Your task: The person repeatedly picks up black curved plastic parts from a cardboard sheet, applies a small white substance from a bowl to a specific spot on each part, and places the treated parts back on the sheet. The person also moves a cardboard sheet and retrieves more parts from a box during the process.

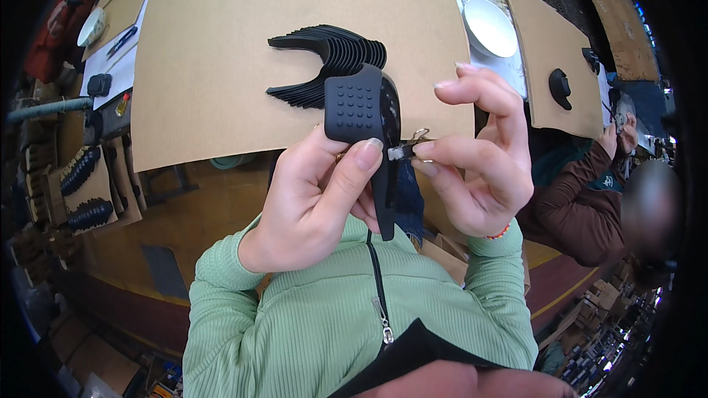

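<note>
Part point(352, 108), studded black, lies gripped between left fingers point(357, 163), right fingers point(459, 152) pinching a looped piece point(407, 158) alongside.

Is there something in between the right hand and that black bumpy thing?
Yes, just the small piece with a wire loop pinched in the right hand. Its whitish end is at the side of the black bumpy part, which the left hand holds. I can't tell if they touch. Nothing else visible is in between.
</note>
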The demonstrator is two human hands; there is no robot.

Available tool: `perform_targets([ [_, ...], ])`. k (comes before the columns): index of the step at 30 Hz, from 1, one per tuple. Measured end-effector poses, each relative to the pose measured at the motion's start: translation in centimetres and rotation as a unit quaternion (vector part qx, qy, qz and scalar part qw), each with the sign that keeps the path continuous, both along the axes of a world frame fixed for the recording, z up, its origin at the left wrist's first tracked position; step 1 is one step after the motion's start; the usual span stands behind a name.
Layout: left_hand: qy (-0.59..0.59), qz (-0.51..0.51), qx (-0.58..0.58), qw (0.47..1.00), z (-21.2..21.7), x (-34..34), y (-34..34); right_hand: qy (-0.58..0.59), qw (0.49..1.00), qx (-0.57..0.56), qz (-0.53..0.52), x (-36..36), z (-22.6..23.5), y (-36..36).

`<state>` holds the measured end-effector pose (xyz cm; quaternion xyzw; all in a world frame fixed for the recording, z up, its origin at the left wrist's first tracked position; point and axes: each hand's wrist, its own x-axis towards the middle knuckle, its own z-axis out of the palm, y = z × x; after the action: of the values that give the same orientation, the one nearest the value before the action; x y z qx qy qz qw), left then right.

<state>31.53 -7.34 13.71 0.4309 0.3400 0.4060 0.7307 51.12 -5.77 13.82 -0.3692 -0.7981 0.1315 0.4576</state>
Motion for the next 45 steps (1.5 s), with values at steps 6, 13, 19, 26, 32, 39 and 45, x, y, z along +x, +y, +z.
perform_targets([
  [6, 0.000, 0.001, 0.005, 1.000, -0.2, -0.1, 0.0, -0.012, 1.000, -0.008, 0.002, -0.2, 0.2, -0.3],
  [13, 0.001, 0.012, -0.003, 1.000, -0.2, 0.0, 0.0, -0.015, 1.000, -0.014, 0.006, -0.3, 0.0, -0.8],
  [19, 0.001, 0.016, 0.008, 1.000, -0.3, 0.0, 0.1, -0.015, 1.000, -0.020, 0.009, -0.3, 0.0, -1.0],
  [26, -0.002, 0.031, 0.006, 1.000, -0.3, 0.1, 0.0, -0.013, 0.999, -0.035, 0.010, -0.4, 0.2, -1.5],
  [32, -0.011, 0.038, 0.010, 0.999, -0.4, 0.2, 0.0, -0.011, 0.999, -0.039, 0.014, -0.5, 0.2, -1.7],
  [39, -0.010, 0.047, 0.010, 0.999, -0.4, 0.2, 0.0, -0.021, 0.999, -0.034, 0.025, -0.4, 0.0, -1.9],
  [45, -0.006, 0.050, 0.011, 0.999, -0.5, 0.3, 0.1, -0.050, 0.997, -0.033, 0.050, -0.1, 0.0, -2.0],
])
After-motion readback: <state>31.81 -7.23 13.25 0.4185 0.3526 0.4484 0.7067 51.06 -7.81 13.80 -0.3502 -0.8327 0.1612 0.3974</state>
